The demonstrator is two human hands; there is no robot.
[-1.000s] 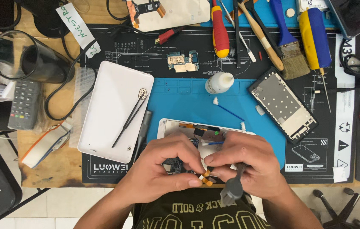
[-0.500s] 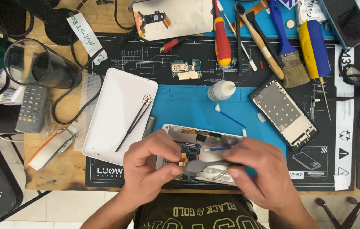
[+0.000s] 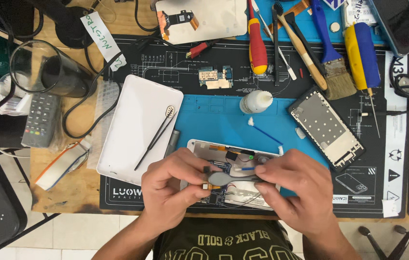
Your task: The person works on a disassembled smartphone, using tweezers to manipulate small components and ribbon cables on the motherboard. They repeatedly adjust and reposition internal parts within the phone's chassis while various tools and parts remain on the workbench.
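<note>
Black work mat (image 3: pixel 175 65) across the bench, blue pad (image 3: pixel 223 118) in the middle. White back cover (image 3: pixel 132 125) left, tweezers (image 3: pixel 156 137) lying on it. Opened device (image 3: pixel 243 154) near centre, under both hands. Left hand (image 3: pixel 173 188) fingers curled, pinching the grey spudger (image 3: pixel 223 178) head; right hand (image 3: pixel 296 190) fingers closed on its handle. Cotton swab (image 3: pixel 264 132) just beyond.
</note>
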